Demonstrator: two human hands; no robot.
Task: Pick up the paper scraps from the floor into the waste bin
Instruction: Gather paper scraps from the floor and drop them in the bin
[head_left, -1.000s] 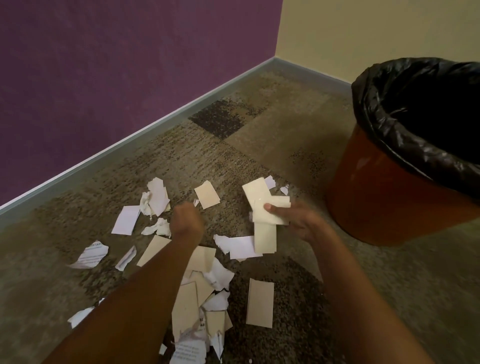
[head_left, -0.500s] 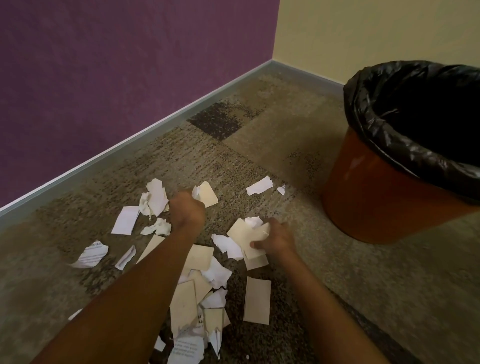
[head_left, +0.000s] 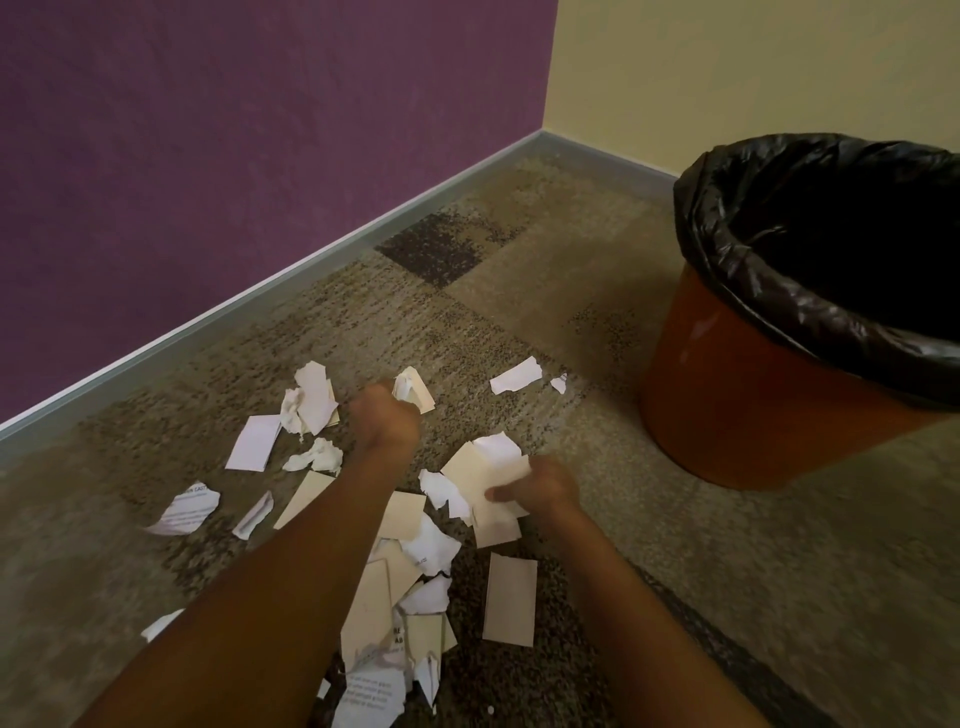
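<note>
Now the paper scraps (head_left: 415, 551) lie strewn over the carpet (head_left: 597, 249) in a loose heap under and between the two forearms, with a few outliers toward the purple wall (head_left: 208, 130) and one white strip (head_left: 514, 375) nearer the waste bin (head_left: 727, 405), which stands well apart to the right, lined with a black bag (head_left: 769, 270). A second ago the right hand (head_left: 540, 488) held its cream sheets up and spread, closer to the bin; it has since dropped back toward the heap, so that bundle has not gone in, and the hand seems to be gathering more before a trip. Its fingers are closed on the cream sheets (head_left: 483, 483), thumb on top, wrist low over the floor. The left hand (head_left: 384, 421) has pushed slightly forward, knuckles up, curled into a fist around a small crumpled piece (head_left: 413, 389) that sticks out past the fingers. Most scraps remain down, so the task looks early.
</note>
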